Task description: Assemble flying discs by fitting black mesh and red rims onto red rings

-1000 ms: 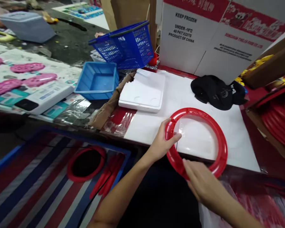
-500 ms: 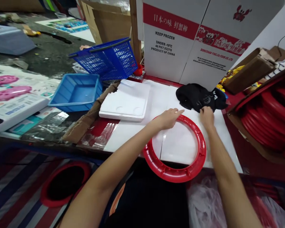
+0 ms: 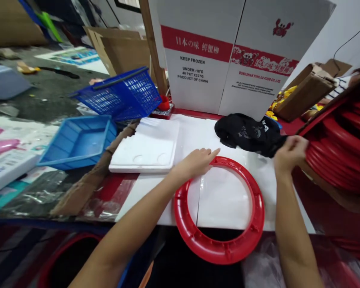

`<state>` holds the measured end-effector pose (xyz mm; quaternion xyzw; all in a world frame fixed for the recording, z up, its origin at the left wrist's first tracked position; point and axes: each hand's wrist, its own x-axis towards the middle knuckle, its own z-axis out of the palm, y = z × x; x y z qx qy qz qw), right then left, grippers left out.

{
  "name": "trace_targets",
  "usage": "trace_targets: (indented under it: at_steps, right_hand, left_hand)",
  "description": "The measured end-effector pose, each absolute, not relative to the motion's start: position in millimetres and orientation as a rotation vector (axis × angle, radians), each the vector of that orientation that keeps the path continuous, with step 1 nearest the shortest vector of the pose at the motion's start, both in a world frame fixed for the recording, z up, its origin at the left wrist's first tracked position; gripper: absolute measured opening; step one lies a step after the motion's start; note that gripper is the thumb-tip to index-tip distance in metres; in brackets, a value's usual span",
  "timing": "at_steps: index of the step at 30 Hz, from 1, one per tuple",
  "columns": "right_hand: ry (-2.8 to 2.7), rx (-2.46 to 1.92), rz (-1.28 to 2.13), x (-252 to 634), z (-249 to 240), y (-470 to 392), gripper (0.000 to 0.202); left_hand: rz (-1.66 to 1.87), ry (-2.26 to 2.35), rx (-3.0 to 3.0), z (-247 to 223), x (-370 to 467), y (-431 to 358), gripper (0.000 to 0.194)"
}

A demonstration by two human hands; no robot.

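A red plastic ring (image 3: pixel 223 252) lies over the front edge of the white work surface (image 3: pixel 186 132), its ribbed side facing up. My left hand (image 3: pixel 198 161) rests at the ring's upper left, with the index finger stretched out and the thumb hidden behind the hand. Farther right, my right hand (image 3: pixel 291 152) pinches the right end of a black cloth (image 3: pixel 249 134), which is bunched behind the ring and has small pale prints on it.
White foam (image 3: pixel 145 146), a light-blue bin (image 3: pixel 81 140) and a blue basket (image 3: pixel 123 94) stand left. Behind is a large white carton (image 3: pixel 198 92). Stacked red rings (image 3: pixel 336 160) fill a box at right, near a brown carton (image 3: pixel 306 94).
My right hand has moved right, pulling the end of the black cloth with it. My left hand stays at the ring. The view has shifted.
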<state>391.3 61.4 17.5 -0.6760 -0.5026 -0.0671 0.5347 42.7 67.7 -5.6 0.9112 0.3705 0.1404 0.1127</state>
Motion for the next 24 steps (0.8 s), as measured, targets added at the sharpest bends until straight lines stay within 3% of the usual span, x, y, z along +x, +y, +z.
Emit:
trace_targets:
  at_steps: [2, 6, 8, 11, 16, 18, 21, 24]
  right_hand:
    - [-1.141, -1.534, -0.088, 368.8, 23.9, 49.9, 0.043]
    - [-1.351, -1.389, 0.637, 321.1, 34.4, 18.2, 0.038]
    - [-1.408, -1.327, 0.937, 308.0, 38.0, 8.6, 0.040]
    - [-1.606, -1.464, 1.026, 313.1, 40.3, 8.8, 0.043]
    - [-2.172, -1.649, 1.440, 355.2, 49.8, 10.5, 0.038]
    - [-2.226, -1.616, 1.686, 362.8, 57.4, 5.7, 0.045]
    - [-2.252, -1.573, 1.599, 357.3, 62.9, 2.7, 0.053]
    - [-2.282, -1.571, 1.044, 347.9, 51.7, 9.6, 0.053]
  left_hand:
    - [0.591, 0.979, 2.594, -3.5, 49.6, 63.9, 0.060]
    - [0.899, 0.684, 2.053, 1.5, 66.7, 52.7, 0.090]
    - [0.798, 0.585, 1.776, 5.3, 71.3, 47.5, 0.075]
    - [0.682, 0.540, 1.456, 9.7, 68.1, 48.3, 0.041]
    - [0.274, 0.707, 1.535, 2.6, 51.2, 64.8, 0.049]
    - [0.118, 0.688, 1.890, -1.3, 51.6, 62.6, 0.038]
    - [0.220, 0.700, 2.464, 1.3, 61.1, 46.8, 0.016]
    - [0.619, 0.776, 2.801, 13.9, 69.2, 31.1, 0.038]
